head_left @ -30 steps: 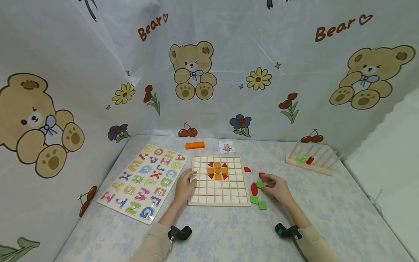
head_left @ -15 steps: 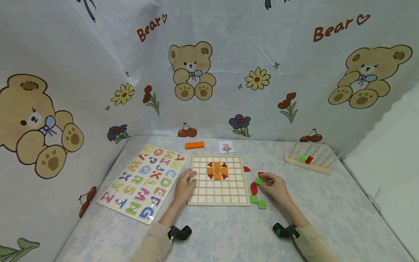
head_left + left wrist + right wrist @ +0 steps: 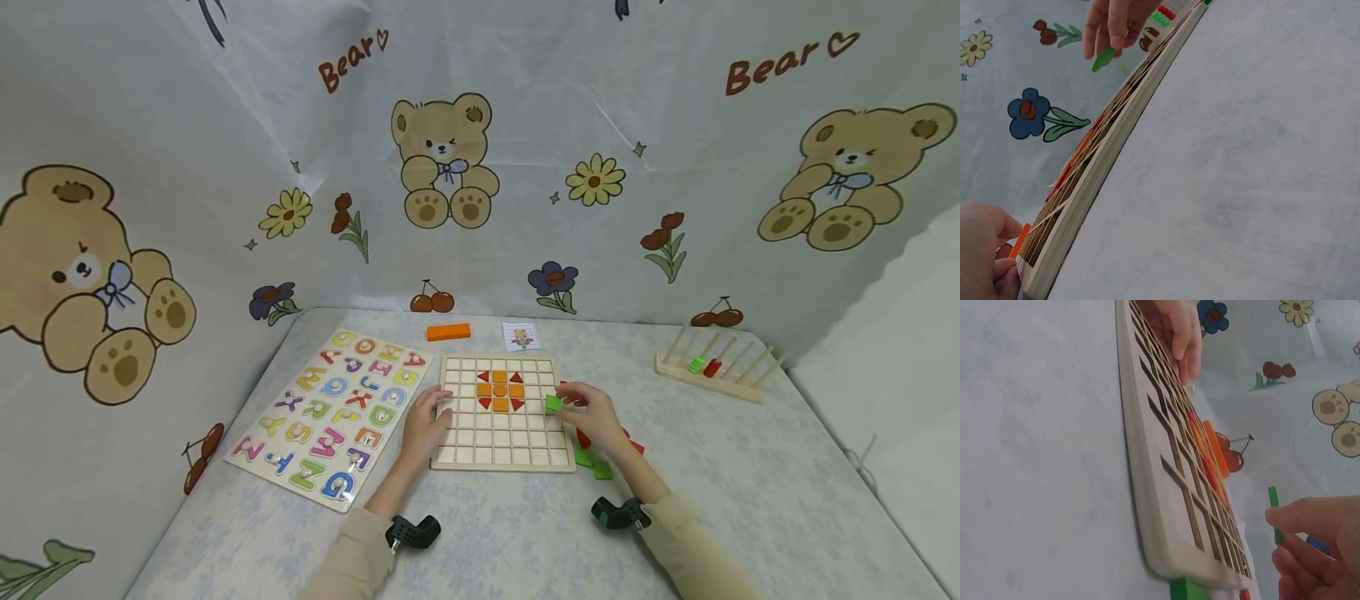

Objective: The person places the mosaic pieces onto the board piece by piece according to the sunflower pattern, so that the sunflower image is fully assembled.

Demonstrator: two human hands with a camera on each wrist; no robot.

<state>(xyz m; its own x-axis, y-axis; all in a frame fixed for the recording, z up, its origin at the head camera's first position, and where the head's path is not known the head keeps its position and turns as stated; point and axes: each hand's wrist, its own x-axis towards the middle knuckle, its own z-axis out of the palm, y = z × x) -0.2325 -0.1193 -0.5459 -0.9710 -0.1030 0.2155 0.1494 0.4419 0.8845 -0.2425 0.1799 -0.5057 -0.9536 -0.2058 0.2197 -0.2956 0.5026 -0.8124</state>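
Observation:
My right hand (image 3: 592,414) pinches a green square tile (image 3: 552,403) between thumb and fingers, above the right edge of a wooden grid board (image 3: 501,457). In the right wrist view the tile (image 3: 1274,506) appears edge-on, raised off the board. Orange squares (image 3: 499,377) and red triangles (image 3: 517,404) form a pattern in the grid's upper middle, around an orange round piece (image 3: 499,390). My left hand (image 3: 427,423) rests on the board's left edge with relaxed fingers. Beneath my right hand and forearm lie green tiles (image 3: 602,471) and red pieces (image 3: 582,439), partly hidden.
An alphabet puzzle board (image 3: 322,417) lies to the left. Behind the grid are an orange bar (image 3: 448,332) and a small pattern card (image 3: 521,337). At the back right stands a wooden peg rack (image 3: 708,381) with green and red beads.
My right hand has picked the green tile up from the loose pieces and carried it left to the board's right edge. My left hand has stayed in place.

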